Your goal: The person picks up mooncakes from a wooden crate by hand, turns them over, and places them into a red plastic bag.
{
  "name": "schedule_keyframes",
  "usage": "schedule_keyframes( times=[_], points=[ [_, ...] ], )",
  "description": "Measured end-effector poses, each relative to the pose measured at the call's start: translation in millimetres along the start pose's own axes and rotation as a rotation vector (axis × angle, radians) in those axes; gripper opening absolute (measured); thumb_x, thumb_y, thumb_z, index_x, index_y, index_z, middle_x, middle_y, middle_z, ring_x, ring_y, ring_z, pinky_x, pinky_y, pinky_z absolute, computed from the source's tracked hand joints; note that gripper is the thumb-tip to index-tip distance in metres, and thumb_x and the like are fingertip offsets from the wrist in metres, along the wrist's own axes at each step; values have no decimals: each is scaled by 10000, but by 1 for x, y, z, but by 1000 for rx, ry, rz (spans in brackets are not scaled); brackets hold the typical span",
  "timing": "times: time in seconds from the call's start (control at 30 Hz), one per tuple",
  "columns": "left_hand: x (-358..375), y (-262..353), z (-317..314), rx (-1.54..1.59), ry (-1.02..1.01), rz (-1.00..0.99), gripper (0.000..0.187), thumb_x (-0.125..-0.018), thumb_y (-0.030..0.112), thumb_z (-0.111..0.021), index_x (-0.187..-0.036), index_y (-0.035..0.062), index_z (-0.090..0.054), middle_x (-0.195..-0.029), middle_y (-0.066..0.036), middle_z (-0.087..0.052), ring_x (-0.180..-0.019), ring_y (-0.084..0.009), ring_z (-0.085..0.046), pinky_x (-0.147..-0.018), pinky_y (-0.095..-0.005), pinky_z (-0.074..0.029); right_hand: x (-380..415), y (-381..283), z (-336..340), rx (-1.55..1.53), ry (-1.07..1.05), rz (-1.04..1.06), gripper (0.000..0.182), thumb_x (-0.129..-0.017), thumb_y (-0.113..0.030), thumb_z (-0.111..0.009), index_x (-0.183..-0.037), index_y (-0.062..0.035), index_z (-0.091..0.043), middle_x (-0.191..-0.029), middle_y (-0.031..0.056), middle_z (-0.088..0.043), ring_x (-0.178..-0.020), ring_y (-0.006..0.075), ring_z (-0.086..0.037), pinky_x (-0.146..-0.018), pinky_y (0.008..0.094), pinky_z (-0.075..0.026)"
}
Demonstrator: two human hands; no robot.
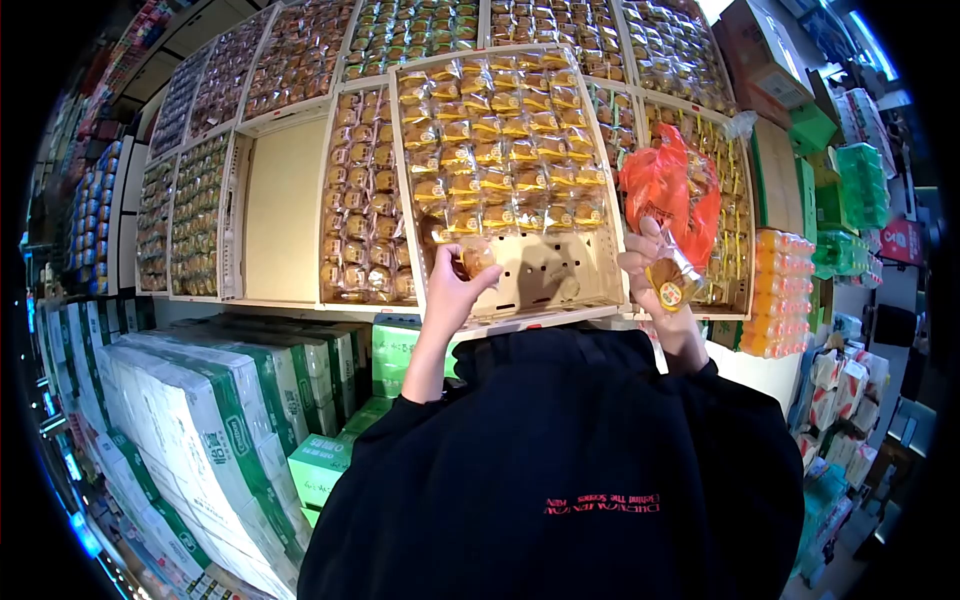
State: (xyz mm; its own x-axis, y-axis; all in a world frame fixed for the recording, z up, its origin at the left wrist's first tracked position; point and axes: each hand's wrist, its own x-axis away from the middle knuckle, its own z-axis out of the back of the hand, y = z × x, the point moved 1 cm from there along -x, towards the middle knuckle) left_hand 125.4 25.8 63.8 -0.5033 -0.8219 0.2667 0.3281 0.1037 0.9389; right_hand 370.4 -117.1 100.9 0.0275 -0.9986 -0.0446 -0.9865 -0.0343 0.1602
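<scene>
A wooden tray (pixel 612 150) holds rows of wrapped buns (pixel 500 140) in clear and yellow packaging, with its near part bare. Over the tray's near left corner, my left hand (pixel 462 288) has its fingers curled round a wrapped bun (pixel 476 260). Just past the tray's right edge, my right hand (pixel 643 262) grips another wrapped bun (pixel 672 282), whose round label faces up. Behind my right hand a red plastic bag (pixel 672 190) lies on the buns of the neighbouring tray.
More trays of wrapped buns (pixel 365 200) stand around, with an empty tray (pixel 285 215) at the left. White and green cartons (pixel 190 420) are stacked at the lower left. Orange bottles (pixel 778 290) and cardboard boxes (pixel 765 60) stand at the right.
</scene>
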Motion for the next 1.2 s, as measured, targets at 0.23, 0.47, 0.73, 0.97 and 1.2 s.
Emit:
schedule_keyframes(
  times=[0.23, 0.47, 0.73, 0.97, 1.2],
  points=[
    [-26, -104, -8, 1144, 150, 610, 336, -802, 408, -644, -852, 101, -519, -712, -14, -536, -579, -97, -503, -462, -198, -419, 34, 6, -1, 209, 186, 44, 162, -896, -151, -453, -971, -15, -501, -817, 66, -388, -783, 181, -418, -568, 270, -544],
    [-82, -154, -14, 1252, 551, 668, 336, -739, 400, -711, -792, 115, -543, -624, 7, -520, -475, -85, -476, -410, -159, -400, 60, -3, -2, 287, 240, 223, 115, -878, -156, -487, -934, -64, -448, -820, 41, -361, -744, 144, -385, -501, 191, -449],
    [-105, -176, -20, 1345, 564, 555, 210, -752, 242, -722, -820, 142, -551, -648, 28, -520, -472, -61, -428, -388, -168, -357, 58, -7, -12, -24, 2, 124, 130, -860, -150, -492, -880, -66, -395, -811, 40, -328, -747, 143, -373, -502, 218, -401],
    [-120, -198, -11, 1018, 634, 685, 344, -674, 413, -765, -840, 191, -561, -665, 56, -473, -483, -54, -367, -402, -136, -325, 60, -8, -10, 53, 30, 108, 139, -893, -157, -437, -836, -50, -369, -788, 52, -314, -712, 153, -360, -465, 217, -417],
    [-110, -204, -7, 1238, 559, 456, 352, -765, 330, -703, -1000, 108, -563, -836, -15, -554, -664, -126, -521, -541, -186, -471, 71, -14, -4, 217, 78, 88, 149, -853, -176, -507, -871, -66, -407, -792, 13, -360, -736, 130, -388, -509, 196, -403]
  ],
)
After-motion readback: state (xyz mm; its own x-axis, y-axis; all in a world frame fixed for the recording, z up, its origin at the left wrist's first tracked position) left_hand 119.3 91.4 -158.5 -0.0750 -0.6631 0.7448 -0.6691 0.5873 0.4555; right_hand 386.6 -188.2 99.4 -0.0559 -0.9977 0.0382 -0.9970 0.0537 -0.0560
